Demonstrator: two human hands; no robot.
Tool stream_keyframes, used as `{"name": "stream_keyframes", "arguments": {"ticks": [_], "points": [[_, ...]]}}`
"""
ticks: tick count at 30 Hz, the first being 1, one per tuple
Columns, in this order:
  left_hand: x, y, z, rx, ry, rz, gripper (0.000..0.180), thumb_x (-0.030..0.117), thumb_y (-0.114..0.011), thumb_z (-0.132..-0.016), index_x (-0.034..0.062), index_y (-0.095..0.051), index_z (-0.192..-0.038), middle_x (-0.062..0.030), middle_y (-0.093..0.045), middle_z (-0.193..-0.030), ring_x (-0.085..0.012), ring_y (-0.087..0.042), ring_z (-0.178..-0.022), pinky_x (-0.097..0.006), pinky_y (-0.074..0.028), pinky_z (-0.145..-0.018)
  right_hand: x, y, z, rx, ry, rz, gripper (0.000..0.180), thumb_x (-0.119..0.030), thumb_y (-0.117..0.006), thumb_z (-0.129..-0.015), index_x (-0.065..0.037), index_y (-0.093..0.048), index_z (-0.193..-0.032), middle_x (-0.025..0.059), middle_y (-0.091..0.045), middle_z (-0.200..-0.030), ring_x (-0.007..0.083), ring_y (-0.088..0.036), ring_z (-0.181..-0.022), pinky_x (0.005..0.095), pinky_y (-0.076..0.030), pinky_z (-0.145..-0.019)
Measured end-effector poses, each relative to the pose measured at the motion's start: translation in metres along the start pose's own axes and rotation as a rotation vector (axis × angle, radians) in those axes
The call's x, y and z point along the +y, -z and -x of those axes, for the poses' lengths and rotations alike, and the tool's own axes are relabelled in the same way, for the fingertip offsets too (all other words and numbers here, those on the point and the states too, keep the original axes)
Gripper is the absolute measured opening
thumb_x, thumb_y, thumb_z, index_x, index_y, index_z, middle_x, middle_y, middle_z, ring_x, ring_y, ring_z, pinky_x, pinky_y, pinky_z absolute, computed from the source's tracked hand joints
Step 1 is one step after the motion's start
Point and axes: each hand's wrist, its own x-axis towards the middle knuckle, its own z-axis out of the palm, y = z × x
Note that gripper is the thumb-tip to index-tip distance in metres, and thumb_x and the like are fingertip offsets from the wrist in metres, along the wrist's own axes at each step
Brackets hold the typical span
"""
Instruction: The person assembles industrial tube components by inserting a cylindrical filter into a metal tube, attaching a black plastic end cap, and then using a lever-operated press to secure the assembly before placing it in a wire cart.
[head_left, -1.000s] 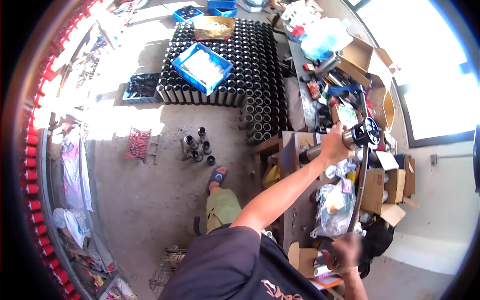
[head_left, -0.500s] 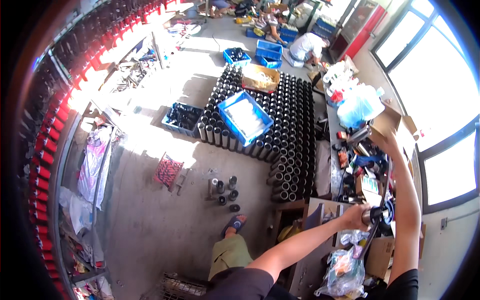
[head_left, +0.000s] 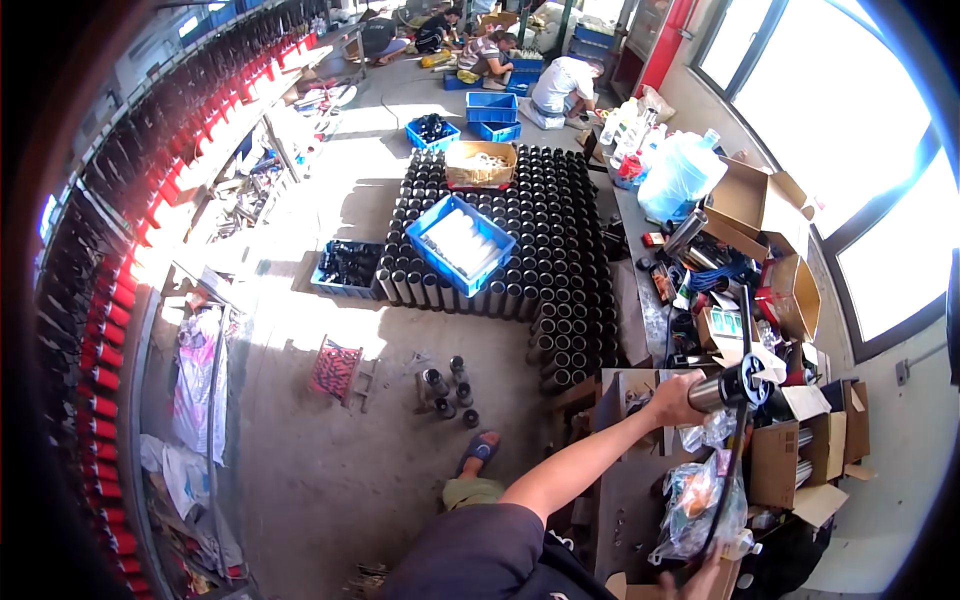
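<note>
My left hand (head_left: pixel 678 398) is wrapped round a shiny metal cylinder (head_left: pixel 712 392) above the bench. At the cylinder's right end sits a dark round cap-like piece (head_left: pixel 754 380) with openings in its face. A long black bar (head_left: pixel 738 440) crosses beside that end, running from the boxes down towards me. My right hand (head_left: pixel 694 582), slightly smeared and partly cut off by the lower edge, is closed around the bar's near end. Under the bar lies a clear plastic bag (head_left: pixel 695 505) with orange contents.
Cardboard boxes (head_left: pixel 790 455) and loose parts crowd the bench (head_left: pixel 625 480) by the window. Rows of black tubes (head_left: pixel 560 260) stand on the floor, bearing a blue crate (head_left: pixel 465 240) of white pieces. A red stool-like item (head_left: pixel 336 368) stands left. Several people sit far back.
My right hand has come back from the cardboard box to the black bar's near end. My left hand still grips the cylinder. The view has shifted.
</note>
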Motion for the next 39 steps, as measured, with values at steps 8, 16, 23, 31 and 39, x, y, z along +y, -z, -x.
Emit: {"name": "stream_keyframes", "arguments": {"ticks": [8,16,23,31,39], "points": [[0.037,0.003,-0.009,0.137,0.092,0.473,0.074,0.019,-0.087,-0.07,0.0081,-0.045,-0.13,-0.0146,-0.065,-0.108,-0.0319,-0.067,-0.097,-0.041,-0.052,-0.088,-0.153,-0.009,-0.157,-0.46,1.083,0.552,0.037,-0.015,-0.075,-0.074,-0.019,-0.078,-0.111,-0.0049,-0.064,-0.111,0.015,-0.059,-0.103,0.0397,-0.047,-0.09],[0.03,0.03,-0.012,0.127,-0.01,0.263,0.068,0.016,-0.086,-0.066,0.008,-0.056,-0.127,-0.0185,-0.071,-0.101,-0.0364,-0.07,-0.094,-0.041,-0.054,-0.085,-0.28,-0.249,-0.397,-0.455,1.698,0.44,0.055,0.0,-0.066,-0.077,-0.016,-0.066,-0.129,0.0079,-0.06,-0.139,0.0275,-0.055,-0.129,0.0424,-0.051,-0.097],[0.012,0.028,-0.011,-0.01,-0.056,0.149,0.064,0.019,-0.086,-0.062,0.008,-0.06,-0.12,-0.0176,-0.071,-0.101,-0.0384,-0.07,-0.094,-0.043,-0.054,-0.084,0.098,-0.039,-0.619,-0.296,0.323,0.791,0.03,-0.02,-0.064,-0.086,-0.008,-0.067,-0.114,0.0228,-0.07,-0.095,0.0404,-0.069,-0.083,0.051,-0.056,-0.072],[0.009,0.021,0.02,-0.015,0.052,-0.095,0.062,0.028,-0.088,-0.058,0.0085,-0.058,-0.109,-0.0203,-0.071,-0.097,-0.043,-0.068,-0.094,-0.048,-0.055,-0.08,0.184,0.041,-0.116,-0.14,-0.16,0.551,0.06,-0.02,-0.065,-0.092,0.002,-0.045,-0.145,0.0209,-0.058,-0.123,0.0409,-0.054,-0.116,0.0543,-0.03,-0.104],[0.047,-0.012,0.011,0.303,-0.049,-0.021,0.072,0.014,-0.087,-0.06,0.0068,-0.052,-0.123,-0.0167,-0.058,-0.112,-0.0405,-0.061,-0.104,-0.045,-0.05,-0.088,-0.089,0.023,-0.033,-0.478,0.505,0.366,0.044,-0.006,-0.077,-0.083,-0.002,-0.066,-0.125,0.0213,-0.056,-0.12,0.0366,-0.056,-0.099,0.043,-0.049,-0.081]]}}
